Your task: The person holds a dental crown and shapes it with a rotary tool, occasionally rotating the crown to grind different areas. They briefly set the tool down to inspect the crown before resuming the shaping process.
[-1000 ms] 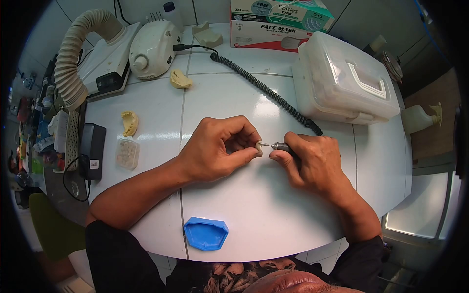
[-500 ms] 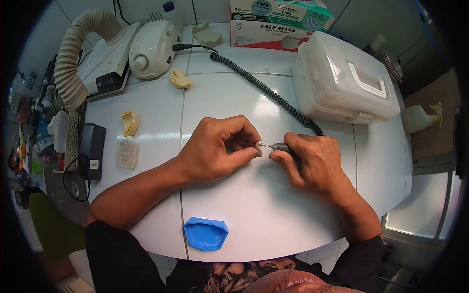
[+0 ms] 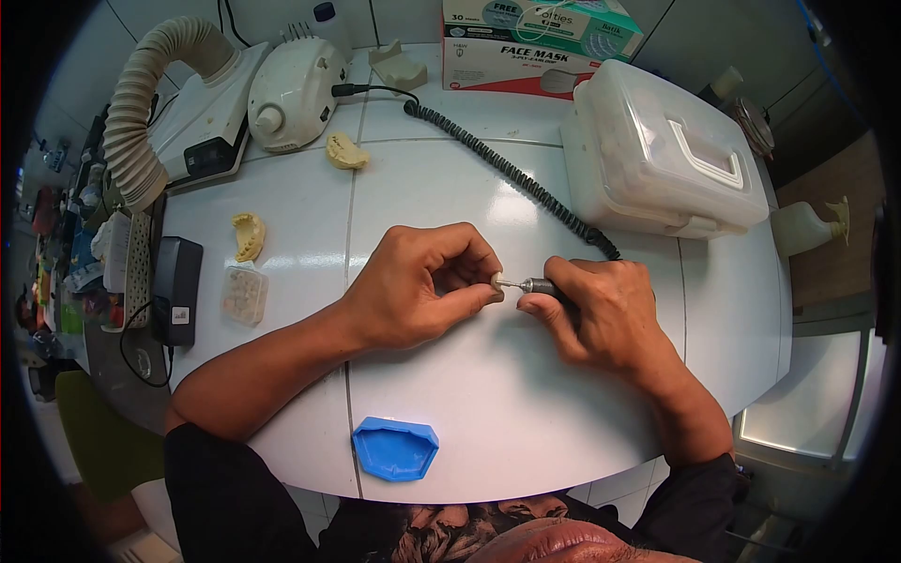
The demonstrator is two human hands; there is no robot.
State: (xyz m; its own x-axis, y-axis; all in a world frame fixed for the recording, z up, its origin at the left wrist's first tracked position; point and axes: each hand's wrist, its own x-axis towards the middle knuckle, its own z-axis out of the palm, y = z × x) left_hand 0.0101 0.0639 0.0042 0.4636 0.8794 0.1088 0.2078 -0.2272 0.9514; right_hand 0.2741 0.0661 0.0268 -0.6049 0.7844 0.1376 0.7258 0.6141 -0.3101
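Note:
Between the thumb and fingertips of my left hand [image 3: 413,286] is a small pale piece [image 3: 496,281], mostly hidden by the fingers. My right hand [image 3: 605,310] is wrapped round a dark rotary handpiece [image 3: 542,286], whose thin metal bit points left and meets the small piece. A black coiled cord [image 3: 511,174] runs from behind my right hand up to the white control unit [image 3: 296,98]. Below my left hand, near the table's front edge, lies a blue mould tray [image 3: 396,450].
Two yellowish dental casts [image 3: 345,152] and a small clear box [image 3: 245,296] sit on the left. A white hose [image 3: 136,122] arches at the back left. Mask boxes [image 3: 526,66] stand at the back, and a translucent case [image 3: 662,159] at the back right.
The handpiece and its bit have shifted very slightly at the small piece. Both hands keep nearly the same position.

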